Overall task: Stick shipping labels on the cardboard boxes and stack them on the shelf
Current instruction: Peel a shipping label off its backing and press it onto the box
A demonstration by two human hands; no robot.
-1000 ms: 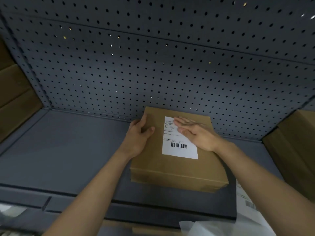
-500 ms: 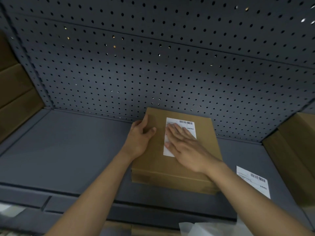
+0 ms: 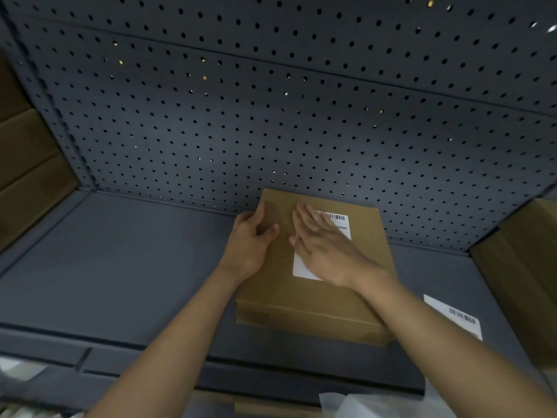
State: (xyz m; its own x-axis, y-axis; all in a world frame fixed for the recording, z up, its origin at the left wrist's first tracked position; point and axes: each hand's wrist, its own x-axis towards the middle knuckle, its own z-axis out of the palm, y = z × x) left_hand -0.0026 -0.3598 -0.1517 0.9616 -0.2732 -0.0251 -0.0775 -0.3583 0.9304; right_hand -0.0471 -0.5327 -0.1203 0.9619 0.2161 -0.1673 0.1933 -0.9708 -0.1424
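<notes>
Two labels: stuck label (image 3: 304,268) on top of the one cardboard box (image 3: 316,300) at mid shelf (image 3: 120,267), loose label (image 3: 452,316) lying to its right. Right hand (image 3: 327,251) pressed flat on the stuck label, fingers straight; left hand (image 3: 250,245) gripping the box's far left corner, thumb on top.

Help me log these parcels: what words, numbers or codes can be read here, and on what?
The label on the box: barcode and small print, too blurred to read; the right hand covers much of it.
The loose label on the shelf: barcode and print, too small to read.
Nothing else bears text.
</notes>
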